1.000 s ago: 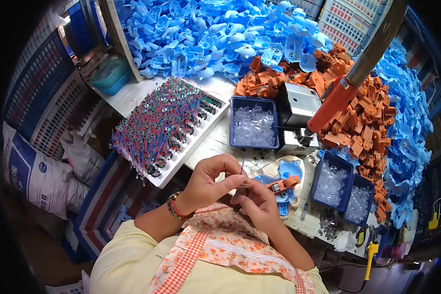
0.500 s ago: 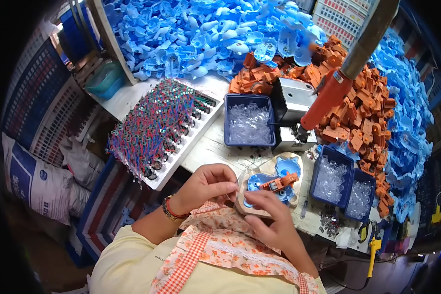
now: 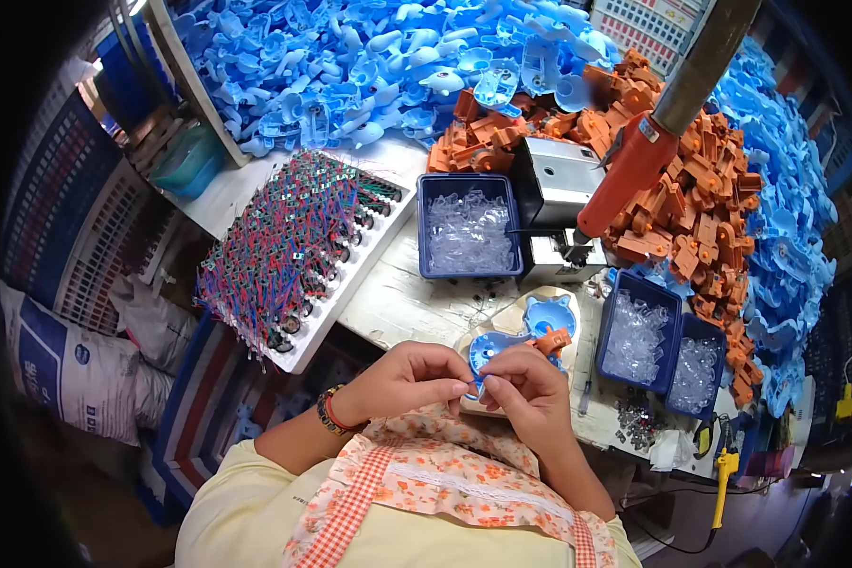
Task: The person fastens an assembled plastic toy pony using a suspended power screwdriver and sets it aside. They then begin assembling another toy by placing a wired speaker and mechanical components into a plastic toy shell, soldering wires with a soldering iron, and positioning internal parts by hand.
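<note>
My left hand (image 3: 409,383) and my right hand (image 3: 530,393) meet in front of the apron, each with thumb and index finger pinched together. What lies between the fingertips is too small to make out. Just beyond them a light wooden fixture (image 3: 577,327) holds blue plastic shells (image 3: 550,313). An orange part (image 3: 552,342) rests on the shells, partly hidden by my right hand.
A white tray (image 3: 336,317) of wired circuit boards stands at the left. Blue bins (image 3: 469,276) hold clear parts. An orange-red electric screwdriver (image 3: 627,175) hangs beside a metal box (image 3: 560,180). Orange parts (image 3: 696,213) and blue shells (image 3: 369,71) are heaped behind.
My hands first separated slightly, then came back together over the fixture's near edge. My right hand now hides more of the orange part. The whole view has shifted a little.
</note>
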The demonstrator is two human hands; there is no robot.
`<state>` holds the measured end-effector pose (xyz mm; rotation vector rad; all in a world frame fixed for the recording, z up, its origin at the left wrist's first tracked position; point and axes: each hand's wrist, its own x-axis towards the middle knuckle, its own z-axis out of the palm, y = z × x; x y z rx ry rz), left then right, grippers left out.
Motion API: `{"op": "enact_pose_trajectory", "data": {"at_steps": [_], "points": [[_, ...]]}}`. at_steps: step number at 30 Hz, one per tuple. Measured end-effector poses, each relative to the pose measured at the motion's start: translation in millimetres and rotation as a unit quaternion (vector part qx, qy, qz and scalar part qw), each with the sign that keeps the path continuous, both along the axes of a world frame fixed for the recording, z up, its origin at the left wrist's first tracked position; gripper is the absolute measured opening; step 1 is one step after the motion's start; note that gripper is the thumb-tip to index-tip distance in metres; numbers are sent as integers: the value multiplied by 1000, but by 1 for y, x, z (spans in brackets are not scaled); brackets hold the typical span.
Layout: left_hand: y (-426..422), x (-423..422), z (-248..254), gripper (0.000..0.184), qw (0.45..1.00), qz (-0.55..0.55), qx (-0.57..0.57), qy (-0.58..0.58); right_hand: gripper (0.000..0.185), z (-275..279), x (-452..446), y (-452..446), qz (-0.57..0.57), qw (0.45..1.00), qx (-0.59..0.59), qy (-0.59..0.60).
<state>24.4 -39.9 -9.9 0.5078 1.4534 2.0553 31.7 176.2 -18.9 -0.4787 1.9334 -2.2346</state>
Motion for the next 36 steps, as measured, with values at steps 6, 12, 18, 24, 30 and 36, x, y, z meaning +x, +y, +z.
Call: {"op": "enact_pose_trajectory", "data": {"at_steps": [6,12,18,24,30,36], "points": [[4,-1,-4,14,1000,4,-2,4,8,7,2,2,-50,996,56,41],[8,0,-4,14,994,102,-20,29,7,5,7,4,-65,993,78,54],[12,-11,9,7,914,190,-242,266,9,10,24,49,-141,973,139,118],[-1,-38,-7,4,912,254,-203,250,24,-16,88,157,-434,877,-164,-124],[7,-45,-25,5,924,233,-186,240,30,-55,140,255,-669,709,-203,-91],[28,-39,-32,6,883,224,-240,335,40,-72,119,330,-803,586,95,54]]}}
